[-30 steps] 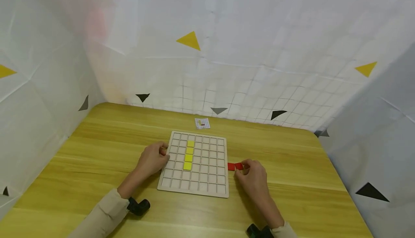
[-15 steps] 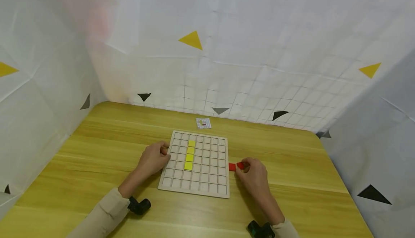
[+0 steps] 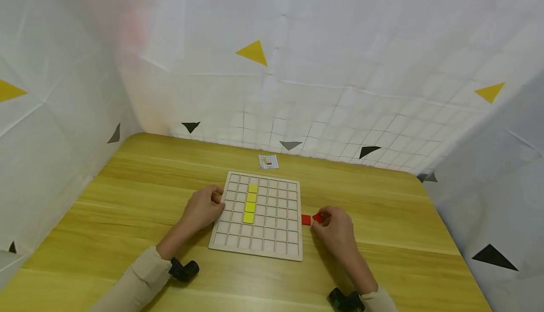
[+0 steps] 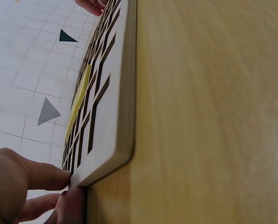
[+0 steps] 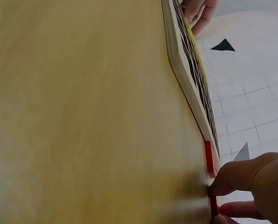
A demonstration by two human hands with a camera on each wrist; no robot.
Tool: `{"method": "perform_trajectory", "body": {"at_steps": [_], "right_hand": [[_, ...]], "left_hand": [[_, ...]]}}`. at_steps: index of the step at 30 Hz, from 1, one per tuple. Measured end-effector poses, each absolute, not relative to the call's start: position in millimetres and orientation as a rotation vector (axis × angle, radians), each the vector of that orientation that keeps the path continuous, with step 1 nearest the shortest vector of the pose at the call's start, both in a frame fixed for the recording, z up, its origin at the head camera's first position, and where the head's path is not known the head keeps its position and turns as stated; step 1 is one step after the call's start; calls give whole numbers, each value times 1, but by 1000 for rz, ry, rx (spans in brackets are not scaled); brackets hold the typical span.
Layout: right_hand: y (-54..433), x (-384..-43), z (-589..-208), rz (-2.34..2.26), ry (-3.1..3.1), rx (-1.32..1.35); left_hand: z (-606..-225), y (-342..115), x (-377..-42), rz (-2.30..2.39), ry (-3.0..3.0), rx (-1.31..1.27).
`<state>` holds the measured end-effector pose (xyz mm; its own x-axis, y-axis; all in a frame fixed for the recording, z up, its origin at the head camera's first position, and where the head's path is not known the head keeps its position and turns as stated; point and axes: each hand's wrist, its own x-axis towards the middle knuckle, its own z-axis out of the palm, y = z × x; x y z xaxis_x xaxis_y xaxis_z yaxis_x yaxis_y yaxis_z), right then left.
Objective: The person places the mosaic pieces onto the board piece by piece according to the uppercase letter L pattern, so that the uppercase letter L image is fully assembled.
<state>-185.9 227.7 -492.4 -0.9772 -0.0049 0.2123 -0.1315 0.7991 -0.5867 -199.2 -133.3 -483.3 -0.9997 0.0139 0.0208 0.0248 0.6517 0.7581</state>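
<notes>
A pale wooden grid board point(image 3: 267, 246) lies on the table, with a column of several yellow square tiles point(image 3: 250, 206) in its cells. My left hand point(image 3: 203, 206) grips the board's left edge; in the left wrist view its thumb point(image 4: 47, 177) lies on the rim, fingers beside the edge. Right of the board, my right hand point(image 3: 335, 231) pinches a red square tile point(image 3: 318, 217) between thumb and fingers, which partly cover it. Another red tile point(image 3: 306, 220) lies flat against the board's right edge; in the right wrist view this red tile point(image 5: 210, 159) stands nearest the board.
Behind the board lies a small printed card point(image 3: 268, 162) with a grid pattern. White sheeting point(image 3: 314, 90) with triangles rises behind and at both sides of the wooden table point(image 3: 382, 198). Dark wrist cameras point(image 3: 183, 271) sit below both hands.
The pinched red tile has turned and come slightly away to the right from the other red tile. My left hand stays on the board's edge. The head view has shifted slightly.
</notes>
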Motion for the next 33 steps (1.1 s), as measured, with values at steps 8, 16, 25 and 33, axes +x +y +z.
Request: {"method": "perform_trajectory", "body": {"at_steps": [8, 16, 25, 33], "right_hand": [[230, -187, -492, 923, -2795, 127], [233, -186, -492, 923, -2754, 182], [232, -183, -485, 912, -2709, 224], [227, -178, -475, 943, -2692, 272]], "left_hand": [[-483, -133, -199, -1297, -2846, -28], [-484, -133, -200, -1302, -2841, -22], [-485, -133, -200, -1277, -2838, -58], [-485, -134, -200, -1273, -2836, -66]]}}
